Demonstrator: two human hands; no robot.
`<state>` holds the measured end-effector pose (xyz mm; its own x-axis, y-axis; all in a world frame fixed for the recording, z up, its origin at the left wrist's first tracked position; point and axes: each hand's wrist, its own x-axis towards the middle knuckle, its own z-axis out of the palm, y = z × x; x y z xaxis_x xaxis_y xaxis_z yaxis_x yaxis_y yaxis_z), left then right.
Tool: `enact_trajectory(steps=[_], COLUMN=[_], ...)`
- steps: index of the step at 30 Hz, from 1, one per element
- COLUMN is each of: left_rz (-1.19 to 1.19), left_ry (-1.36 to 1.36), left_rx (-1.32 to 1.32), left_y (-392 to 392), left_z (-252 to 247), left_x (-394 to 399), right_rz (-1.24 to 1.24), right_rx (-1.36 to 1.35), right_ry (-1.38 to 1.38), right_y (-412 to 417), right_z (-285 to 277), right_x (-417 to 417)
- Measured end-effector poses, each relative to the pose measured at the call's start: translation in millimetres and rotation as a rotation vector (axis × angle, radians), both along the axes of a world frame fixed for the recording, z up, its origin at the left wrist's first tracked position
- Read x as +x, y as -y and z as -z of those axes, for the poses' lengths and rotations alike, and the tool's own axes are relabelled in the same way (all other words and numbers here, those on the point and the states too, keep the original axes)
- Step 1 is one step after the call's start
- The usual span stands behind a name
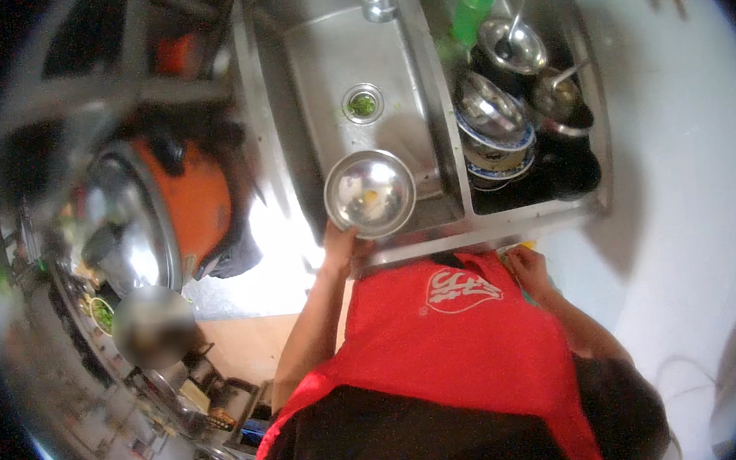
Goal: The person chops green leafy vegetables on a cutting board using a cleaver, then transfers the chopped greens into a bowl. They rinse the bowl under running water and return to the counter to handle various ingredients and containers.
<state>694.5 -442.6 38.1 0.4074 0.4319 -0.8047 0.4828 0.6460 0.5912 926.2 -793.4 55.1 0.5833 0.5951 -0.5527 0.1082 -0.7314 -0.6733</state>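
My left hand (339, 248) grips the near rim of a shiny metal bowl (362, 159) from below left. The bowl is held over the front part of a stainless steel sink basin (303, 60), and a small yellowish spot shows at its bottom. Green scraps (361, 105) lie in the drain, between the bowl and the tap (379, 2). My right hand (528, 268) is curled beside the red apron (448, 340), below the sink's front edge. Bits of yellow and green show next to its fingers; whether it holds them cannot be made out.
The right basin holds stacked metal bowls (494, 106), blue-patterned bowls (499, 166), a metal bowl with a utensil (512, 47) and a green bottle (473, 11). Left of the sink stands a large orange container (197, 198) with a metal top. A wall (672, 141) bounds the right side.
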Motion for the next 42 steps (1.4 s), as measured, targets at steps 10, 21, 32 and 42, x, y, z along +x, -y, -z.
enact_trajectory(steps=[10, 21, 32, 42], left_rz=[0.49, 0.101, -0.488, -0.47], left_ry=[-0.391, -0.115, 0.454, 0.524], left_rx=[0.45, 0.847, -0.545, -0.294], left_y=[-29.7, -85.8, -163.0, -159.0], left_z=[134.4, 101.9, 89.2, 102.1], left_x=[55.7, 135.1, 280.7, 324.4], right_rz=[-0.052, -0.563, -0.472, 0.47], right_rx=[0.315, 0.316, 0.316, 0.448], right_ry=[0.533, 0.936, 1.139, -0.44], right_y=[-298.6, -522.7, -490.5, -408.1], right_z=[-84.7, 2.5, -17.9, 23.0], right_x=[164.4, 340.9, 302.1, 107.4])
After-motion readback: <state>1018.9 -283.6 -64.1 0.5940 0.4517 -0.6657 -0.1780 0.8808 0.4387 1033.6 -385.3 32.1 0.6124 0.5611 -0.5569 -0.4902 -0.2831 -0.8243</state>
